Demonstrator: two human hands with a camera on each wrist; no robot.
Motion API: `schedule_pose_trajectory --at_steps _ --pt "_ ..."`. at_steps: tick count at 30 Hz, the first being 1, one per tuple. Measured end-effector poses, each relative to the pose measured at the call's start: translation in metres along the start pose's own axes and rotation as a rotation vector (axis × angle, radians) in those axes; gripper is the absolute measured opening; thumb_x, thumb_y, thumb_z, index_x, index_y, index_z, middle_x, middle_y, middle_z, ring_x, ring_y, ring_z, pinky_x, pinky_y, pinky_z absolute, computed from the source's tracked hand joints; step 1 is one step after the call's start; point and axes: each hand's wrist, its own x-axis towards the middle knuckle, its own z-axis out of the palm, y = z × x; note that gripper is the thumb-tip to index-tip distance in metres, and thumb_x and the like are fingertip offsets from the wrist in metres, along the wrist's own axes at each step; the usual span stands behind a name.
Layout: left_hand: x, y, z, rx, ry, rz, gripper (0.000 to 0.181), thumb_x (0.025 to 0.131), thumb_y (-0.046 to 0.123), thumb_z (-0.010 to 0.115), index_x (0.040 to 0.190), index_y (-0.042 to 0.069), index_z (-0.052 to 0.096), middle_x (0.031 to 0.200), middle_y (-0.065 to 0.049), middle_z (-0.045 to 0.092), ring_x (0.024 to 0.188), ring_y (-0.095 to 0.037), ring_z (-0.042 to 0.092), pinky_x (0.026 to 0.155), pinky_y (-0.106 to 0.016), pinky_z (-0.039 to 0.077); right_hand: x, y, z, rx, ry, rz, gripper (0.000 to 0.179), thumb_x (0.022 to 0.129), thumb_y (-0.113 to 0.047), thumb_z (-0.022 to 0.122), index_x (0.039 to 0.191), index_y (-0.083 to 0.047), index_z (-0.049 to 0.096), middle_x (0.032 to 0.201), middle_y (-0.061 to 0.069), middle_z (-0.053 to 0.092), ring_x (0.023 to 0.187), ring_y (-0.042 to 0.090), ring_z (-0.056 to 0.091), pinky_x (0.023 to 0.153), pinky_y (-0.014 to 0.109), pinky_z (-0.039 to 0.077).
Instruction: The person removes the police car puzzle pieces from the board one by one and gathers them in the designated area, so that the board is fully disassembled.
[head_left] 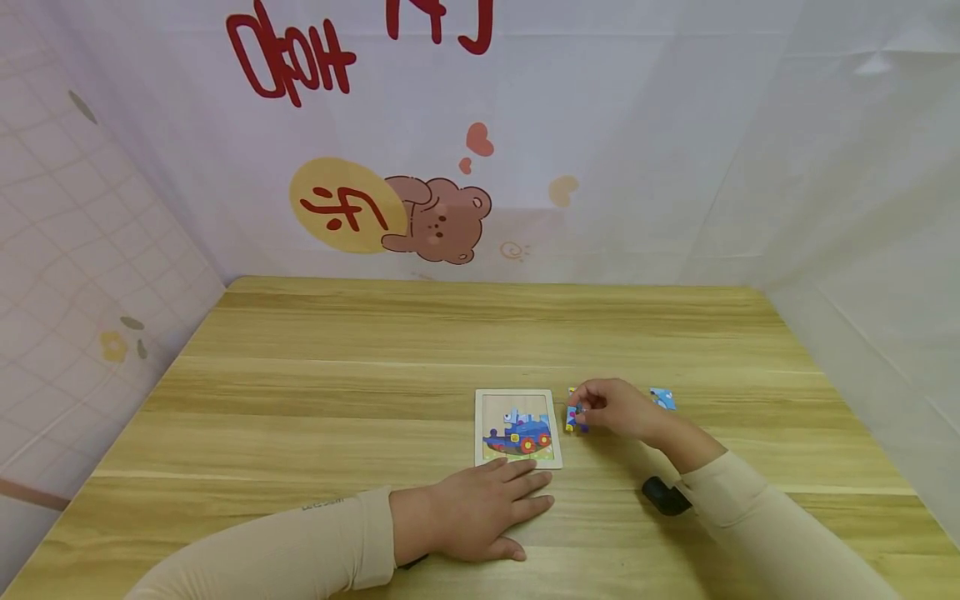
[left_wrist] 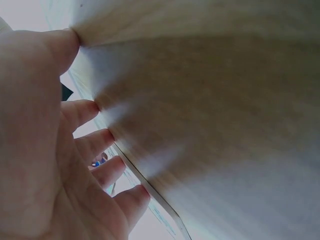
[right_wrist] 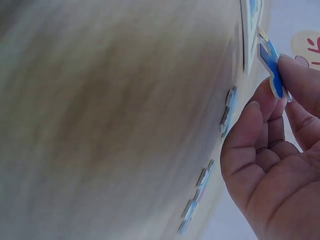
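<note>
Nearest the camera: left sleeve [head_left: 277, 546], forearm reaching in low over the wood table [head_left: 337, 400]. Left hand [head_left: 480, 510] lies palm down, fingers spread, fingertips right at the near edge of the puzzle tray [head_left: 513, 392]. Looks like contact; can't tell how much force, if any.

Tray is flat on the table, pale rim. Blue vehicle picture [head_left: 517, 435] takes up the lower part, bare wood shows above it.

Just right of the tray, right hand [head_left: 615, 408] pinches one puzzle piece [right_wrist: 271, 65] between thumb and finger, off the table, tilted up on edge in the right wrist view. One loose piece [right_wrist: 229, 112] lies beside the tray under that hand, another [head_left: 663, 398] farther right, just past the hand. Right sleeve [head_left: 780, 508] comes last, black gadget [head_left: 665, 496] under the wrist.

Handling, my read: pieces are thin, stiff, light; printed face maybe a bit slick, knobs the weak spots. Grip by opposite edges, away from the knobs. Tray likely light too, could slide; steady it by the rim.
</note>
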Motion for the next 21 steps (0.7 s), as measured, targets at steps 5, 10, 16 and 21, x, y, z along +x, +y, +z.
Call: schedule_pose_trajectory --at_steps 5,10,16,21 --pt "0.0001 -0.0001 0.0011 0.007 0.008 -0.001 0.064 0.097 0.058 0.038 0.15 0.022 0.038 0.155 -0.002 0.033 0.141 -0.021 0.031 0.109 -0.037 0.035 -0.0034 0.0027 -0.0019 -0.02 -0.025 -0.003 0.011 0.089 -0.003 0.066 0.099 0.001 0.066 0.08 0.001 0.054 0.075 0.015 0.047 0.064 0.023 0.041" --pt "-0.0002 0.0003 0.0013 0.015 0.014 -0.001 0.064 0.097 0.059 0.038 0.149 0.022 0.039 0.155 -0.002 0.033 0.141 -0.021 0.032 0.109 -0.037 0.035 -0.0065 0.004 -0.0035 -0.035 -0.057 -0.02 0.01 0.089 -0.001 0.064 0.099 0.002 0.066 0.078 0.0 0.055 0.072 0.012 0.047 0.063 0.022 0.041" --pt "-0.0001 0.0009 0.0018 0.024 0.014 -0.003 0.064 0.097 0.059 0.038 0.149 0.022 0.039 0.155 -0.001 0.033 0.141 -0.021 0.032 0.109 -0.037 0.035 -0.01 0.0046 -0.0026 -0.02 -0.087 -0.005 0.01 0.089 0.001 0.063 0.099 0.003 0.066 0.08 0.0 0.058 0.074 0.013 0.049 0.064 0.023 0.042" --pt "-0.0002 0.0012 0.0018 0.025 0.016 -0.005 0.064 0.097 0.059 0.038 0.149 0.022 0.039 0.154 -0.001 0.034 0.141 -0.021 0.032 0.109 -0.037 0.035 -0.0101 0.0083 -0.0024 -0.03 -0.1 0.0 0.01 0.089 0.002 0.061 0.098 0.003 0.065 0.081 0.001 0.06 0.075 0.014 0.05 0.065 0.023 0.043"
